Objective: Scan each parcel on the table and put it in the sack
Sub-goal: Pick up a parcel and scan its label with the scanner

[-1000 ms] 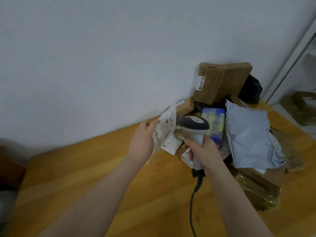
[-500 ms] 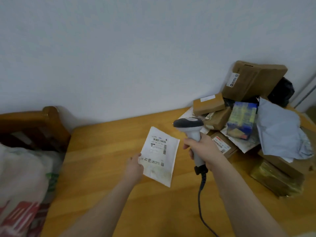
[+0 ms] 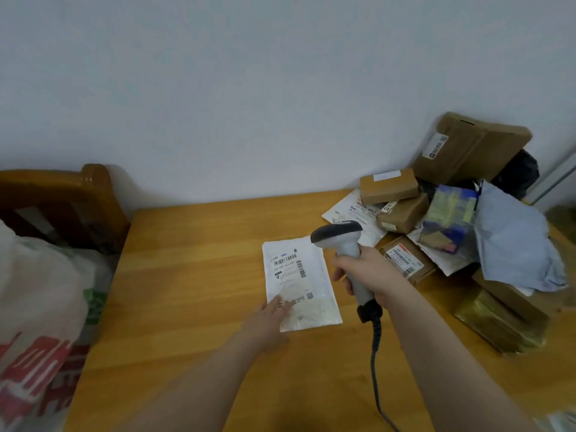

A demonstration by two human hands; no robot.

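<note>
White parcel (image 3: 300,283) now flat; label (image 3: 288,269) up

Two hands show, a left hand (image 3: 268,319) and a right hand (image 3: 369,272), with one scanner (image 3: 339,241), one table (image 3: 193,275) and one sack (image 3: 37,307). One white flat parcel (image 3: 299,275) lies apart from the heap, which holds five brown boxes (image 3: 467,148), one grey plastic bag (image 3: 511,241), one black bag (image 3: 519,173), one blue-and-yellow packet (image 3: 448,216), one gold-wrapped parcel (image 3: 495,328) and at least two white mailers (image 3: 349,213).
</note>
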